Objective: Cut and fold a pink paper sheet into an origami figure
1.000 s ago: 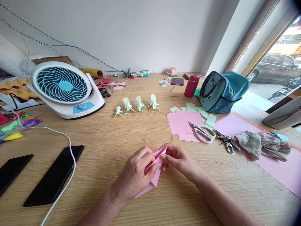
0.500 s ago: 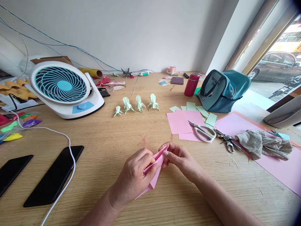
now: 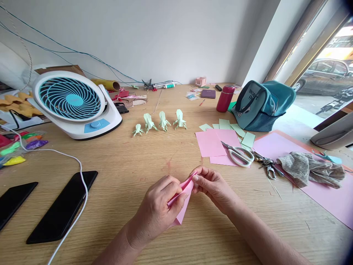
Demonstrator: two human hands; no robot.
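Closely pinching folded pink paper (image 3: 184, 211) at its tip with the right hand (image 3: 211, 187), clasping its middle with the left hand (image 3: 162, 200), probably to steady the fold.

This looks like a street-side craft workroom: scissors (image 3: 231, 148), cut paper (image 3: 211, 144) and figures (image 3: 179, 119) on a table (image 3: 110, 195), a car (image 3: 325, 75) outside.

Shows a bare left hand (image 3: 161, 203) and a bare right hand (image 3: 211, 186). Has a left forearm (image 3: 122, 244) and a right forearm (image 3: 256, 226) likewise bare, uncovered to the lower edge of view, thinner toward the wrists. Bears a short nail on the left thumb (image 3: 176, 208) and the right thumb (image 3: 203, 182).
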